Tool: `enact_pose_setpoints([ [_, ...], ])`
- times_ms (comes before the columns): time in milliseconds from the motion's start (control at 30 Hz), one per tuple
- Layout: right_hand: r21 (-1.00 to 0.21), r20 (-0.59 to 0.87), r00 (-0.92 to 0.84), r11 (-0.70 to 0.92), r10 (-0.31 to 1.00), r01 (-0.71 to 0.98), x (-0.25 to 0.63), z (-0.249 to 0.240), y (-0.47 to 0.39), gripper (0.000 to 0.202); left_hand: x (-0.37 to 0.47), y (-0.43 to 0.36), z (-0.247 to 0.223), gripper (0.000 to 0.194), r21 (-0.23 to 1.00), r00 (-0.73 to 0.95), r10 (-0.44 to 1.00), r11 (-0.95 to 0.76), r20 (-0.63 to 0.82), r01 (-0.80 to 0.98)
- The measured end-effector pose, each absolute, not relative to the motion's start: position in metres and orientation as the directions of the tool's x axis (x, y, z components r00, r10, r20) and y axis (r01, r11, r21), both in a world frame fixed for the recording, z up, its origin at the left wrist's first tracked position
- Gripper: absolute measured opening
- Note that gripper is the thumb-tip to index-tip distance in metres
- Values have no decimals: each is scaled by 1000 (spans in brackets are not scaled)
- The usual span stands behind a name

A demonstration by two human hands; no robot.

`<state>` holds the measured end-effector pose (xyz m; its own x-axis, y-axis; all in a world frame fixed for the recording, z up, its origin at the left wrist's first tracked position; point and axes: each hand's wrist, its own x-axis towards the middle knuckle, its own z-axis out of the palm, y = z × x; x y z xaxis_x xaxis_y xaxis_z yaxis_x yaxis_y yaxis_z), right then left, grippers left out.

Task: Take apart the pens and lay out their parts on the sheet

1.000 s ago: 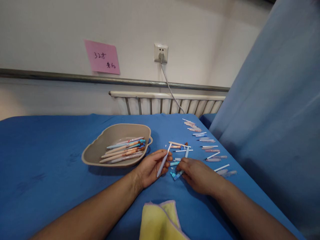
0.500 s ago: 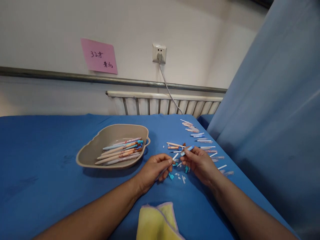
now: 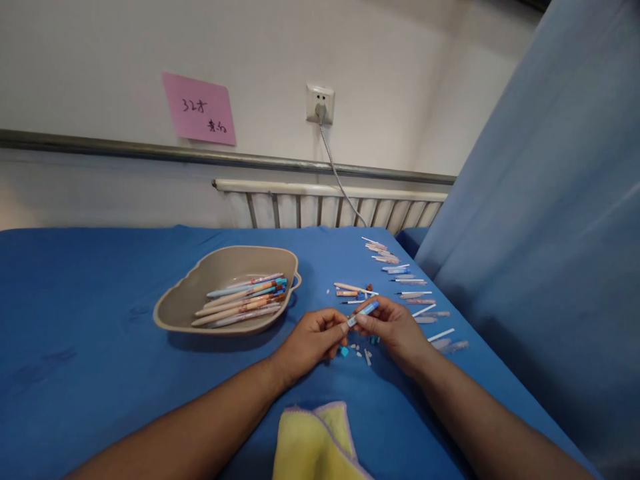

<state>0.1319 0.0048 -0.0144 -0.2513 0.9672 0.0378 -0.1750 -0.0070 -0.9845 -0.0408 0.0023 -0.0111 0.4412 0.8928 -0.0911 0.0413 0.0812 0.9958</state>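
Observation:
Between my two hands is a short light-blue pen part (image 3: 369, 309), tilted up to the right. My right hand (image 3: 393, 325) pinches it between thumb and fingers. My left hand (image 3: 316, 339) is closed with its fingertips at the lower end of that part; what lies inside its fingers is hidden. Below the hands are a teal piece (image 3: 344, 351) and small white bits (image 3: 368, 357). Behind them lie an orange pen barrel (image 3: 347, 293), a pale stick (image 3: 349, 288) and a dark-tipped refill (image 3: 352, 303).
A beige basin (image 3: 175, 308) with several pens (image 3: 245, 308) stands left on the blue cloth (image 3: 100, 400). Rows of pen parts (image 3: 417, 295) run along the right edge. A yellow cloth (image 3: 313, 443) lies in front. A blue curtain (image 3: 560, 200) hangs at the right.
My hands have come together. The light-blue part in my right hand has moved left and down to my left fingertips, and the white stick end there no longer shows.

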Motion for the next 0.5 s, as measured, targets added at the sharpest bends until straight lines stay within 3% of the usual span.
enact_pose_setpoints([
  [267, -995, 25, -265, -2, 964, -100, 135, -11, 5, 28, -41, 1, -16, 25, 999, 450, 893, 24, -7, -32],
  [500, -998, 15, -309, -6, 951, -68, 140, -14, 9, 27, -42, -2, -18, 18, 986, 458, 884, -145, 91, 85],
])
